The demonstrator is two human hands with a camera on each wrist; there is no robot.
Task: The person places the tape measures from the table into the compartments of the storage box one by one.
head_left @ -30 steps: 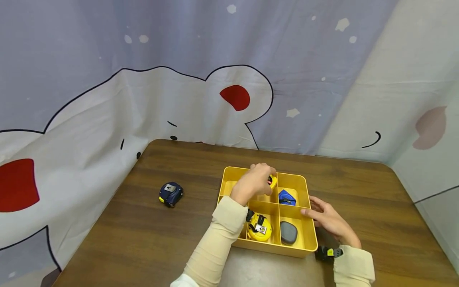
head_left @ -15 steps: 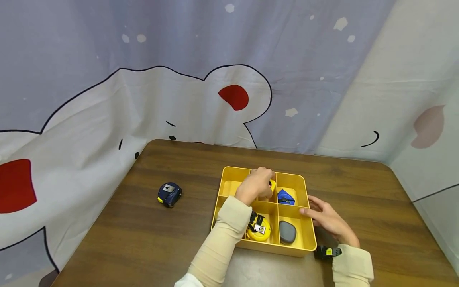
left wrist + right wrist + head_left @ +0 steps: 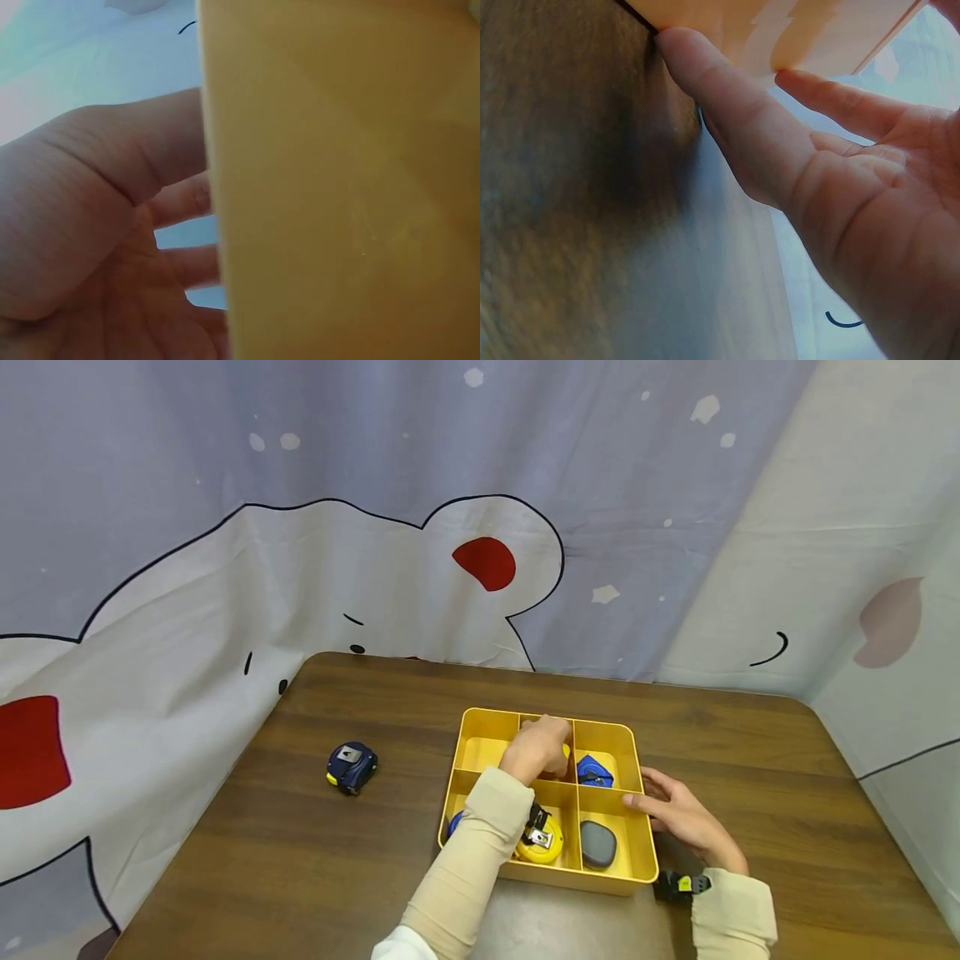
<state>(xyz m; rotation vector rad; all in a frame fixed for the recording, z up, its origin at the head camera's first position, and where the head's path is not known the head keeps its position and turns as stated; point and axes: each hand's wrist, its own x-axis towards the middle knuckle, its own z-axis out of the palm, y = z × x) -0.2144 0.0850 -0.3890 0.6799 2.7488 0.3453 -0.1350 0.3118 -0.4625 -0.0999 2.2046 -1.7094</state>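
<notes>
My left hand (image 3: 536, 752) reaches down into the back middle compartment of a yellow divided box (image 3: 570, 882). Its fingers hold a yellow tape measure (image 3: 567, 751), of which only a sliver shows. In the left wrist view a yellow wall hides the fingertips. My right hand (image 3: 686, 814) grips the box's right wall, thumb at the rim, fingers against the outside. A blue tape measure (image 3: 595, 771) lies in the back right compartment. A smooth grey rounded piece (image 3: 598, 845) lies in the front right one, and another yellow tape measure (image 3: 545, 842) in the front middle one.
Something blue (image 3: 454, 823) peeks out beside my left forearm in the front left compartment. A navy tape measure (image 3: 352, 768) with a yellow button sits on the wooden table (image 3: 405, 693), left of the box. A printed curtain (image 3: 375, 568) hangs behind the table's back edge.
My left hand has sunk deeper into the compartment with the yellow tape measure, and its forearm has shifted right, uncovering some blue at the front left. My right hand keeps its place on the box.
</notes>
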